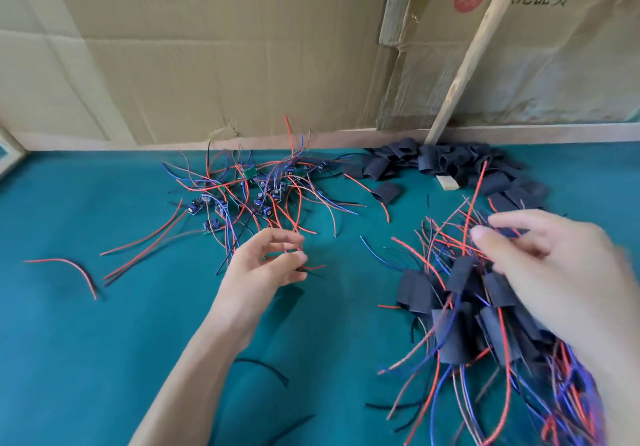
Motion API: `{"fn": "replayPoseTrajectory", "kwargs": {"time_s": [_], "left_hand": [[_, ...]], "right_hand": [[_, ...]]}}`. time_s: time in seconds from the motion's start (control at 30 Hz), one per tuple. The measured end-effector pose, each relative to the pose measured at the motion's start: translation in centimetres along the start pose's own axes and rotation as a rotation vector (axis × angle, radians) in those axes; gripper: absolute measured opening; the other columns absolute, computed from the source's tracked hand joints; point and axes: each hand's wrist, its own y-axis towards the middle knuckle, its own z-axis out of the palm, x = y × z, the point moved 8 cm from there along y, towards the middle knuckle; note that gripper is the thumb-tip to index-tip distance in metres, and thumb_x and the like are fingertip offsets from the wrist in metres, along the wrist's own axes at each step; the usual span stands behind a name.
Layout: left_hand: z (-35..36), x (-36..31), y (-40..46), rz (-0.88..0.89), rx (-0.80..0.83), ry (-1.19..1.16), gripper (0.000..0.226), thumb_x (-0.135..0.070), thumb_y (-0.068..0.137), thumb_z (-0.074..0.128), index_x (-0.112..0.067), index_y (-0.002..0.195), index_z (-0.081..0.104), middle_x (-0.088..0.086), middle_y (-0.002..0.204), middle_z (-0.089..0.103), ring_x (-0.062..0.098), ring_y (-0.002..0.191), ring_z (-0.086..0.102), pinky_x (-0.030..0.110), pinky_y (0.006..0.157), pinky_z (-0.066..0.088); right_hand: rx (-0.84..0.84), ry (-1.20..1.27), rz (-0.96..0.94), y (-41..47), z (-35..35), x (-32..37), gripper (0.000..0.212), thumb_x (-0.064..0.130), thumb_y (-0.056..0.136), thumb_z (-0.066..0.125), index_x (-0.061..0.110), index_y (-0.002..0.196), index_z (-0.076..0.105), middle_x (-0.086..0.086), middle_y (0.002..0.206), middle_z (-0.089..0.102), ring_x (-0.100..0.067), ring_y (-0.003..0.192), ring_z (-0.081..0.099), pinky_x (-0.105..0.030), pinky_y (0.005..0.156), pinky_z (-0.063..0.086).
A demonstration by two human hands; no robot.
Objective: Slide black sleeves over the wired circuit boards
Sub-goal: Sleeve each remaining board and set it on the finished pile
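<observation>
Left hand: above the green table cover, thumb and fingertips pinched on thin red and black wire ends that lead up into the pile of bare boards. Right hand: blurred, over the finished heap of sleeved boards at the right; fingers curled near red wires and perhaps a dark sleeve, but impossible to tell for sure whether anything is really gripped there.

Empty black sleeves in a loose mound at the far edge of the table, near the leaning wooden stick; one single sleeve apart, between the two piles, with a red wire running under it.

Risks from here, as a judgement only:
- Pulling on the pinched wire ends probably drags several boards together, because the wires in that pile cross and loop over each other.
- A hard pull against a snag could strain the solder joint where wire meets board.
- Loose stray wires on the cover could be caught and mixed into the work.
- With the right hand so near the finished heap, easy to hook a done piece and pull its sleeve off.
- Sleeves well apart from the left hand, so a long reach over tangled wires is needed.
</observation>
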Motion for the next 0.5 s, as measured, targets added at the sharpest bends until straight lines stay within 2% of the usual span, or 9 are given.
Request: {"fn": "replayPoseTrajectory", "kwargs": {"time_s": [0.07, 0.13, 0.2, 0.3, 0.37, 0.43, 0.5], "left_hand": [[-0.4, 0.2, 0.1, -0.015, -0.064, 0.028, 0.016, 0.004, 0.091, 0.066, -0.008, 0.098, 0.073, 0.011, 0.102, 0.064, 0.02, 0.093, 0.065, 0.033, 0.081, 0.059], [-0.5, 0.5, 0.1, -0.025, -0.09, 0.051, 0.018, 0.004, 0.092, 0.063, -0.008, 0.098, 0.075, 0.006, 0.097, 0.067, 0.021, 0.094, 0.067, 0.035, 0.083, 0.06], [-0.5, 0.6, 0.1, -0.025, -0.084, 0.071, 0.019, 0.004, 0.093, 0.062, -0.008, 0.099, 0.075, 0.007, 0.096, 0.07, 0.021, 0.093, 0.067, 0.031, 0.081, 0.062], [-0.8, 0.5, 0.2, -0.01, -0.132, 0.033, 0.018, 0.007, 0.09, 0.062, -0.006, 0.098, 0.07, 0.011, 0.097, 0.072, 0.018, 0.085, 0.069, 0.026, 0.07, 0.061], [-1.6, 0.5, 0.3, 0.013, -0.212, 0.017, 0.016, 0.008, 0.09, 0.06, -0.006, 0.098, 0.063, 0.007, 0.09, 0.071, 0.015, 0.08, 0.071, 0.025, 0.066, 0.06], [-2.7, 0.5, 0.4, 0.023, -0.295, 0.039, 0.016, 0.005, 0.09, 0.058, -0.007, 0.1, 0.059, 0.01, 0.095, 0.072, 0.02, 0.085, 0.073, 0.03, 0.069, 0.061], [-3.5, 0.5, 0.5, 0.032, -0.338, 0.021, 0.017, 0.004, 0.09, 0.057, -0.009, 0.101, 0.059, 0.013, 0.1, 0.073, 0.026, 0.091, 0.074, 0.037, 0.074, 0.062]], "right_hand": [[-0.088, 0.047, -0.071, -0.1, -0.8, 1.8, 0.022, 0.054, 0.079, 0.066, 0.041, 0.096, 0.069, 0.013, 0.056, 0.064, -0.014, 0.054, 0.056, -0.025, 0.062, 0.044], [-0.016, 0.088, -0.181, -0.2, 1.3, 5.0, 0.016, 0.048, 0.078, 0.064, 0.038, 0.089, 0.071, 0.015, 0.059, 0.065, -0.01, 0.055, 0.057, -0.015, 0.055, 0.039], [0.213, 0.061, -0.274, -0.4, 5.8, 8.4, 0.012, 0.045, 0.081, 0.067, 0.036, 0.088, 0.072, 0.019, 0.067, 0.069, -0.005, 0.059, 0.061, -0.016, 0.063, 0.045], [0.537, -0.05, -0.378, -1.1, 13.4, 11.8, 0.011, 0.031, 0.09, 0.067, 0.032, 0.098, 0.074, 0.013, 0.091, 0.074, -0.015, 0.085, 0.064, -0.032, 0.086, 0.052], [0.633, -0.067, -0.445, -1.4, 17.4, 13.4, 0.017, 0.024, 0.092, 0.063, 0.03, 0.104, 0.074, 0.007, 0.105, 0.072, -0.023, 0.102, 0.061, -0.036, 0.092, 0.05], [0.702, -0.074, -0.45, -1.5, 20.4, 14.2, 0.026, 0.021, 0.094, 0.06, 0.031, 0.115, 0.072, -0.001, 0.114, 0.065, -0.027, 0.116, 0.057, -0.034, 0.091, 0.045], [0.746, -0.13, -0.413, -1.3, 22.7, 13.8, 0.03, 0.022, 0.095, 0.06, 0.028, 0.123, 0.07, -0.007, 0.12, 0.061, -0.029, 0.12, 0.054, -0.037, 0.094, 0.047]]}}
